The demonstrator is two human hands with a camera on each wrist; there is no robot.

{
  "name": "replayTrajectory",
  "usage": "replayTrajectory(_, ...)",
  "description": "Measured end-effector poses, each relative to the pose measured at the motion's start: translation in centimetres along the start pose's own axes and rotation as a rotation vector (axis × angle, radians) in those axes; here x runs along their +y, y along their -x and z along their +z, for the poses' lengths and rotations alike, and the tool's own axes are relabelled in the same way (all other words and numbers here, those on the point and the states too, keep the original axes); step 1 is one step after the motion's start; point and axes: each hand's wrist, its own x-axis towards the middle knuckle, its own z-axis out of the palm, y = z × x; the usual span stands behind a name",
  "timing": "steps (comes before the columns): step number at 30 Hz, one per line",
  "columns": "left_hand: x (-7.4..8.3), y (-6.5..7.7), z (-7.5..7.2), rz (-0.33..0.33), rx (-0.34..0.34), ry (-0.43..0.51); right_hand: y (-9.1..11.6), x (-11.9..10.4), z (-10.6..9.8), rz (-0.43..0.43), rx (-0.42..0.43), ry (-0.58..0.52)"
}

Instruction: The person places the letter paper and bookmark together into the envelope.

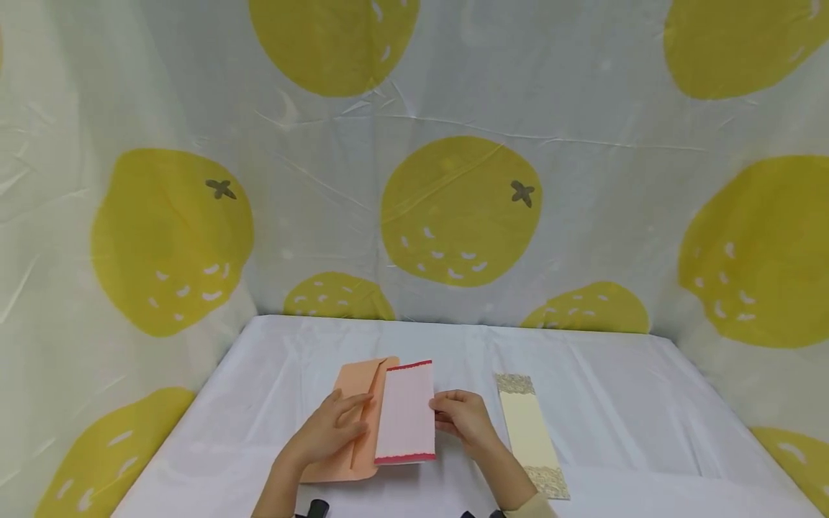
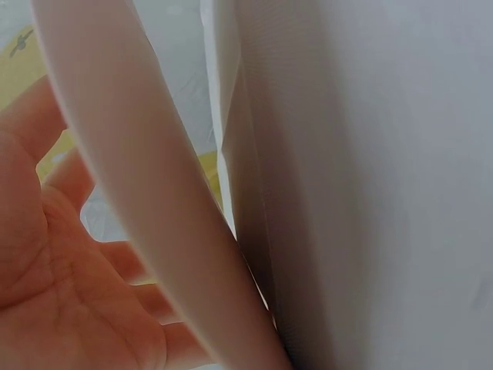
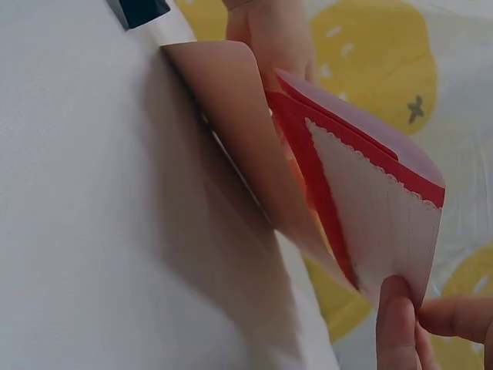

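A peach envelope (image 1: pixel 359 381) lies in front of me, its near edge lifted off the table in the right wrist view. My left hand (image 1: pixel 327 430) rests on top of it with spread fingers; in the left wrist view the palm (image 2: pixel 54 270) shows beyond the envelope's edge (image 2: pixel 146 177). Between thumb and fingers, my right hand (image 1: pixel 468 417) pinches the right edge of a folded pink card (image 1: pixel 406 414) with red borders. The card overlaps the envelope's right side. Its red inner side and pale panel (image 3: pixel 377 200) show in the right wrist view.
To the right, a long cream card (image 1: pixel 532 435) with glittery gold ends lies on the white-covered table (image 1: pixel 622 403). A curtain (image 1: pixel 583 237) printed with yellow fruit surrounds the back and sides.
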Motion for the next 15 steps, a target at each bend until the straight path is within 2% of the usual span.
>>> replayTrajectory(15,0.1,0.1,0.0,-0.02,-0.002,-0.003,-0.2,-0.2,2.2,-0.082,0.114,0.035)
